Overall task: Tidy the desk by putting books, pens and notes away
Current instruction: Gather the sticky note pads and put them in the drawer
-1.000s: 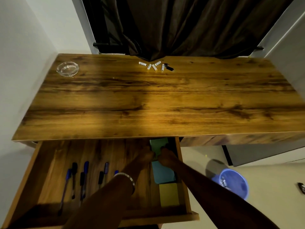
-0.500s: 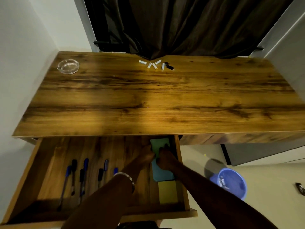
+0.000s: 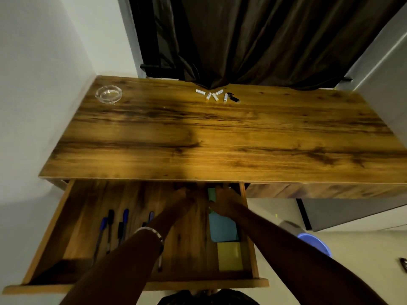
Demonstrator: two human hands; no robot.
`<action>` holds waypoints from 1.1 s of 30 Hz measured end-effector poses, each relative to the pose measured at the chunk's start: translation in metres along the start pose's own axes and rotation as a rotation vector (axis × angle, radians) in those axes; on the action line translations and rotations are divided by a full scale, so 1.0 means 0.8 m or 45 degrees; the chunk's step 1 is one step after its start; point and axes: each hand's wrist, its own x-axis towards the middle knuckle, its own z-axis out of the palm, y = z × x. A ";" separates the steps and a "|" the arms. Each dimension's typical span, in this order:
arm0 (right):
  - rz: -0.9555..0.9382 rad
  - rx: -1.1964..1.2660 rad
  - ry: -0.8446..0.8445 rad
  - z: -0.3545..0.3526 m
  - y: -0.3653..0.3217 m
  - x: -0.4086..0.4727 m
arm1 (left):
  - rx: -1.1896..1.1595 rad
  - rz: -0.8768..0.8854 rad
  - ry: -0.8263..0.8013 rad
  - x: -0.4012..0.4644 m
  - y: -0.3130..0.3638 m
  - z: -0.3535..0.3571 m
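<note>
Both forearms reach forward into the open wooden drawer (image 3: 55, 227), the left hand (image 3: 184, 195) and right hand (image 3: 223, 200) at its far right end under the wooden desk top (image 3: 220, 139), flanking the green sticky-note pad (image 3: 211, 193); shadow hides the fingers, so grip cannot be told for either hand. A teal pad (image 3: 222, 227) and a yellow pad (image 3: 230, 256) lie nearer in the same right-hand strip. Blue and black pens (image 3: 116, 227) lie at drawer left.
</note>
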 end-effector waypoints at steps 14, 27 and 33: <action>-0.501 -0.203 -0.194 0.015 -0.090 -0.014 | 0.296 -0.186 0.448 -0.120 -0.049 -0.057; -1.082 -0.344 -0.077 0.057 -0.182 -0.137 | 0.231 -0.610 1.134 -0.340 -0.122 -0.029; -1.456 -0.508 -0.031 0.102 -0.246 -0.207 | 0.131 -0.856 1.274 -0.443 -0.176 -0.010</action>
